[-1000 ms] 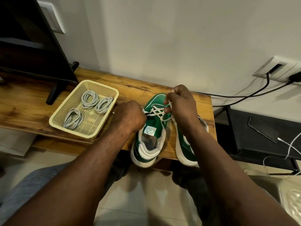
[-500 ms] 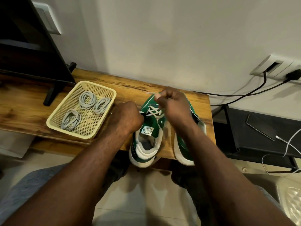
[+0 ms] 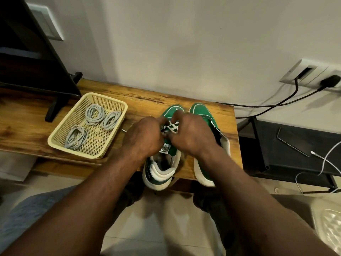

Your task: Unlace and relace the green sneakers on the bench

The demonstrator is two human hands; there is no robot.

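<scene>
Screen [image 3: 36, 61] upper left, dark, foot on the bench [image 3: 147, 97], nothing readable on it. Basket [image 3: 107, 98] sits left of centre on the bench with three coiled grey laces [image 3: 95, 117] inside. They are probably parked there as spares for relacing, within your reach but clear of the shoes.

Your left hand [image 3: 144, 137], frame centre, has its fingers curled in and the tips pinching the white lace [image 3: 172, 126] on the left-side shoe [image 3: 172, 109]. Your right hand [image 3: 191, 133] meets it from the other side, thumb and forefinger curled onto the same lace at the crosses. My read is that both hands work one eyelet row; I can't tell if you're pulling the lace out or feeding it in.

That shoe stands toe to the wall, heel hanging off the near bench edge toward you, likely so the tongue faces up. The round tongue label [image 3: 165, 149] is too small to read, and so is the print on the heel side.

Second shoe [image 3: 200, 111] stands just beside it on the right, same direction, collar flopped open and lacing hidden by your right hand.

Wall socket [image 3: 310, 71], upper right, has cables plugged in. Phone [image 3: 293, 141] lies on the dark shelf at right. No brand is legible.
</scene>
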